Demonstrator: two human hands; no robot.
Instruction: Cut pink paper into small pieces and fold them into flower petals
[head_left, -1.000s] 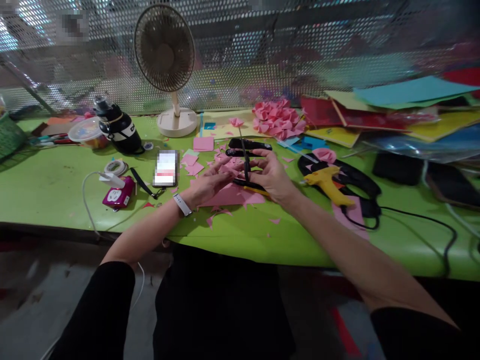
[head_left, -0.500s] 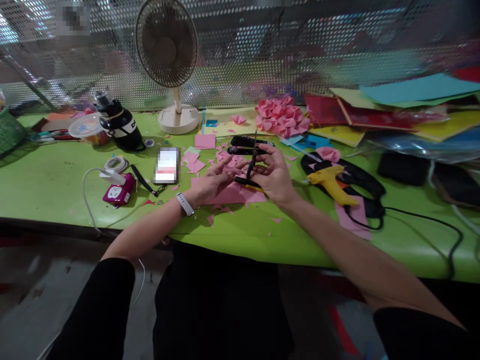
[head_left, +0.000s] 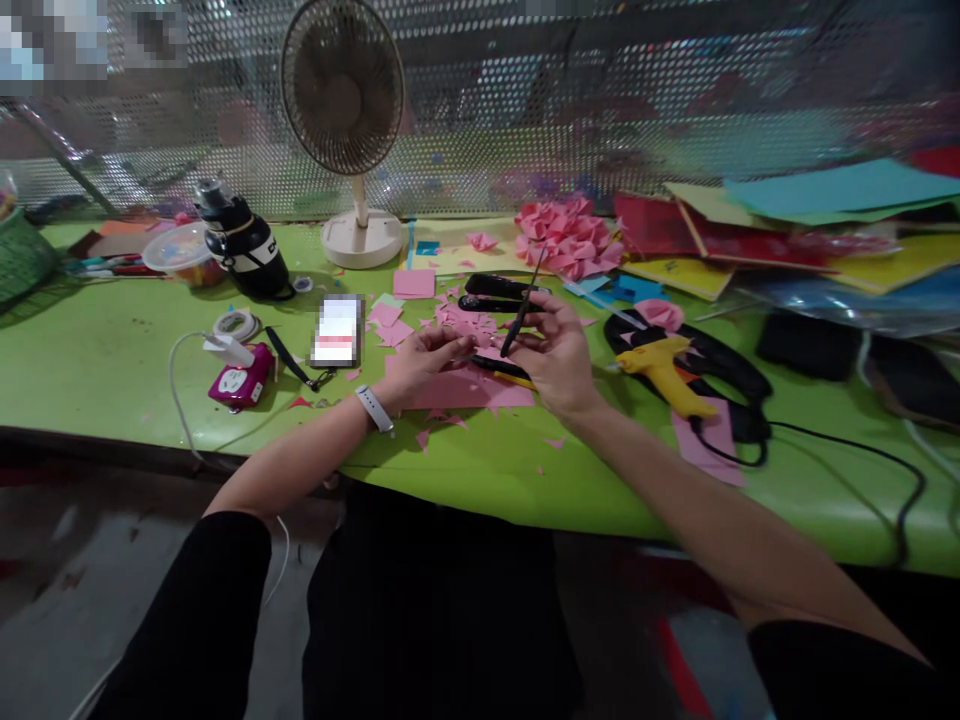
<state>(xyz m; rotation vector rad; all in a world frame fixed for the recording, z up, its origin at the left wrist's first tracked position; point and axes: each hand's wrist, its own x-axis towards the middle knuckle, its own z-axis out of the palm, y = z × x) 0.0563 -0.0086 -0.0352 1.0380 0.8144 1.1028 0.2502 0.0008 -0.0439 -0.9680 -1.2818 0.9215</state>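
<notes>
My left hand (head_left: pixel 427 365), with a white band on its wrist, pinches what looks like a small piece of pink paper (head_left: pixel 482 345) between thumb and fingers. My right hand (head_left: pixel 559 350) is closed round a slim, dark pointed tool (head_left: pixel 517 322), held upright at a slant; its exact kind is unclear. Under the hands lie a larger pink sheet (head_left: pixel 450 393) and a black-and-yellow tool (head_left: pixel 510 377), partly hidden. Pink paper scraps (head_left: pixel 465 315) are heaped just behind the fingers, beside a black stapler-like tool (head_left: pixel 499 292).
Folded pink paper flowers (head_left: pixel 566 238) are piled at the back. A yellow glue gun (head_left: pixel 664 372) rests on a black object to the right. Leftward are a phone (head_left: pixel 337 330), a magenta adapter (head_left: pixel 240 378), a black bottle (head_left: pixel 244 245) and a fan (head_left: pixel 360 238).
My left hand has gone from spread fingers over the scraps to a pinch near my right hand. The slim tool in my right hand has tilted further to the right.
</notes>
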